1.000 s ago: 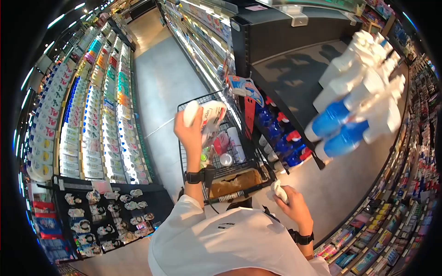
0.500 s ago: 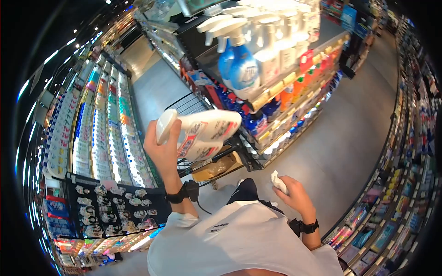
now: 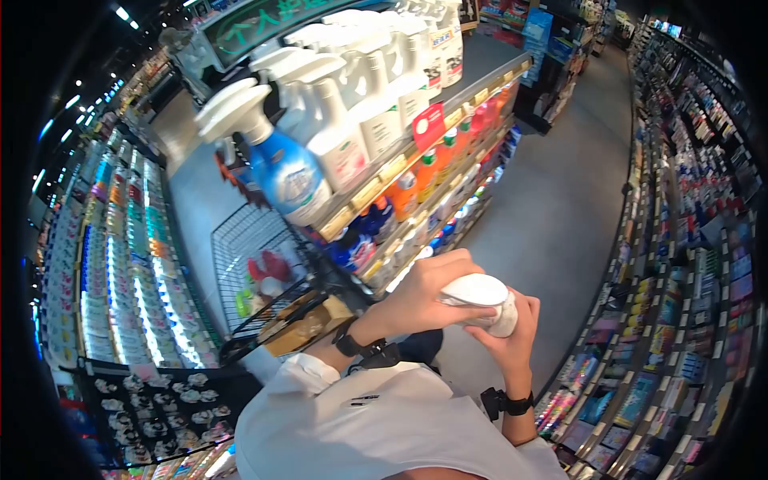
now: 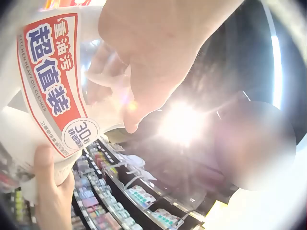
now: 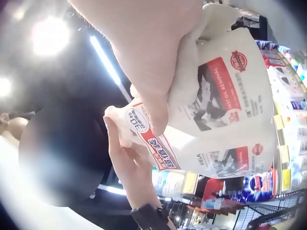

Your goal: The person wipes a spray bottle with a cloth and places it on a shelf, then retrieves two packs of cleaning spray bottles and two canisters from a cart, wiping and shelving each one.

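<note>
Held in front of my chest is a white twin pack of kitchen cleaner spray bottles [image 5: 235,129], with a red and white label [image 4: 53,72]. My left hand [image 3: 424,292] grips it at the neck by the white spray head [image 3: 478,290]. My right hand [image 3: 518,326] holds a bunched white cloth [image 5: 186,72] against the pack, its thumb close to the label's round "30" mark in the right wrist view. In the left wrist view, the right thumb and fingers show at the lower left beside the bottle.
To the left, a black wire shopping cart [image 3: 232,240] carries several goods, with a cardboard box [image 3: 312,330] at its near end. Behind it stands a display shelf with a blue spray bottle [image 3: 292,180] and several white ones. Long stocked shelves [image 3: 672,320] line the right side of the aisle.
My left hand has brought the spray bottle pack rightward, away from over the cart, to my right hand. The cloth now meets the pack. My view has turned right toward the display shelf.
</note>
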Demonstrator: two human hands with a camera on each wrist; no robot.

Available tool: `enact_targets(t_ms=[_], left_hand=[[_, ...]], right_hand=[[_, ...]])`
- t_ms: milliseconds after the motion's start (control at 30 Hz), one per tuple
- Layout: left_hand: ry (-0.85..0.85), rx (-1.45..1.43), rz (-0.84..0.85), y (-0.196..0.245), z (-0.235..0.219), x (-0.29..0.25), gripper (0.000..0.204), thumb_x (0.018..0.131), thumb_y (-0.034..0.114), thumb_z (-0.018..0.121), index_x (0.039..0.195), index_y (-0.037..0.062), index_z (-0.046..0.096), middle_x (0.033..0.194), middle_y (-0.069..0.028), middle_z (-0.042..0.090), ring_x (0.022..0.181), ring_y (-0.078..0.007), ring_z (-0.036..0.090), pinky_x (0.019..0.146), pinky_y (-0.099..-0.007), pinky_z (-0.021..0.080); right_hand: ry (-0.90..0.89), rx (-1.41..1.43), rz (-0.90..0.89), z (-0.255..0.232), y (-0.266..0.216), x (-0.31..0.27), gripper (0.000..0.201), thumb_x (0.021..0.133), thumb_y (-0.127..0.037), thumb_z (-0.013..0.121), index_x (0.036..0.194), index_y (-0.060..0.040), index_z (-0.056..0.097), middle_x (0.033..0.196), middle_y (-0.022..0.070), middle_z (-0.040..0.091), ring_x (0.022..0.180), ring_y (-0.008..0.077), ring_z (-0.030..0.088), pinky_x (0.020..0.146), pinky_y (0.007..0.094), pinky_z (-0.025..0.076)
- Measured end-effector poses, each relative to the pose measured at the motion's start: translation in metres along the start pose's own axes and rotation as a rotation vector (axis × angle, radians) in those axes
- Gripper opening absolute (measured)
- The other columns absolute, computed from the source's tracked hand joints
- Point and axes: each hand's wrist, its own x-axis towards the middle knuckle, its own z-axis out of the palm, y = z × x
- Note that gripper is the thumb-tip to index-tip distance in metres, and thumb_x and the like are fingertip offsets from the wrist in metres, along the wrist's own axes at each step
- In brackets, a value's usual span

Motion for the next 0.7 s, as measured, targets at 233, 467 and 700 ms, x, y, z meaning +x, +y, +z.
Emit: enact_targets(t_ms=[233,467,700], left_hand=[[-0.021,-0.173,0.264,-0.061,0.034,0.139,0.039,0.079,0.024,0.092,0.103,0.0021,0.070,0.090,-0.0099,0.066,0.080,-0.0269,0.068,0.069,-0.0369,0.053],[0.184,-0.015,0.332,-0.103,0.012,0.226,0.059,0.079,0.032,0.091,0.124,0.0036,0.066,0.099,-0.0111,0.067,0.087,-0.0302,0.067,0.079,-0.0405,0.055],[0.247,0.432,0.179,-0.143,-0.011,0.257,0.093,0.076,0.035,0.090,0.153,0.0017,0.050,0.133,-0.0167,0.058,0.123,-0.0344,0.059,0.106,-0.0473,0.051]], right_hand=[[0.189,-0.023,0.075,-0.039,0.061,0.096,0.052,0.060,-0.020,0.094,0.101,-0.0005,0.069,0.092,0.0066,0.063,0.093,0.0277,0.052,0.080,0.0397,0.048],[0.252,0.035,0.111,-0.040,0.087,0.202,0.054,0.062,-0.013,0.093,0.107,0.0029,0.067,0.097,0.0071,0.061,0.094,0.0234,0.055,0.084,0.0358,0.048],[0.101,0.500,0.419,-0.034,0.174,0.280,0.069,0.072,-0.026,0.098,0.123,0.0044,0.064,0.114,0.0054,0.069,0.098,0.0141,0.067,0.089,0.0280,0.053]])
